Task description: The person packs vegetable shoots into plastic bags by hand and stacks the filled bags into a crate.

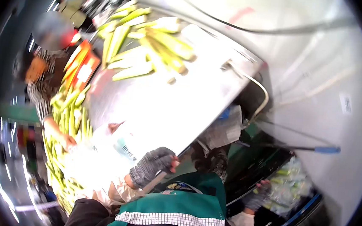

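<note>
My left hand [153, 166], in a grey knitted fingerless glove, is at the near edge of the metal table [168, 108]. Its fingers are curled in, and what they hold, if anything, is hidden. Just beyond it lies a pale plastic bag with blue-green print [125, 147], partly lost in glare. Low on the right, my right hand [257, 197], gloved the same way, reaches over a dark crate [300, 213]. Its fingers look slightly apart beside clear bags of green vegetables [290, 187]; whether they touch the bags is unclear.
Long pale-green vegetables [128, 53] lie on the table's far part. Slimmer green ones [68, 117] are heaped along the left, near an orange crate [82, 69]. A co-worker's hand [67, 141] rests by that heap. A blue-ended pole [327, 150] juts out at right.
</note>
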`<state>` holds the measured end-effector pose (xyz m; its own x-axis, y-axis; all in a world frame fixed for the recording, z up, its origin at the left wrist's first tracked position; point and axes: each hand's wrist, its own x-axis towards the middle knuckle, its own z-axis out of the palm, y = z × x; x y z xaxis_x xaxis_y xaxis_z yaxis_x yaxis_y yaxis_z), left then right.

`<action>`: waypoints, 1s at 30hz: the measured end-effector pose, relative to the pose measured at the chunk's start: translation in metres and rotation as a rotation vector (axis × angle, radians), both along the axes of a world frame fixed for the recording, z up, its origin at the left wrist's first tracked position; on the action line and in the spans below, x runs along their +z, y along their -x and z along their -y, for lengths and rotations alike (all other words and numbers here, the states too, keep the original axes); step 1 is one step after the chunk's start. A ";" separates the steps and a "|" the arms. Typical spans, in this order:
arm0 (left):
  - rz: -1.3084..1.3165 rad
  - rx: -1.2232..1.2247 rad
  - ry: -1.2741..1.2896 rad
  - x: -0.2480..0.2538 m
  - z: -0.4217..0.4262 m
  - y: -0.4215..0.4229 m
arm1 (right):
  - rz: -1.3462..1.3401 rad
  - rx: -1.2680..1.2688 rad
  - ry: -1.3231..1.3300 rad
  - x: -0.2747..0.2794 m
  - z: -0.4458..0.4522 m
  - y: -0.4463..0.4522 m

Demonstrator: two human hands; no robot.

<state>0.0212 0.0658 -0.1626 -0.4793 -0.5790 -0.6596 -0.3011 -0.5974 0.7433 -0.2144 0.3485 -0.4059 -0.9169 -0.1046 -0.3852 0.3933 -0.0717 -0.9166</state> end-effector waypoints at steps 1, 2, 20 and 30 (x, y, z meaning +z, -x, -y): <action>0.022 0.111 0.005 0.004 0.000 -0.025 | -0.117 0.300 -0.036 0.067 0.056 -0.014; 0.044 0.223 0.000 0.007 -0.004 -0.051 | -0.312 0.641 -0.040 0.092 0.085 -0.024; 0.108 1.184 0.164 -0.059 -0.123 -0.181 | -1.859 2.168 -0.437 0.144 0.344 -0.196; 0.372 0.884 0.727 -0.069 -0.091 -0.143 | -1.827 1.825 -0.410 0.165 0.326 -0.203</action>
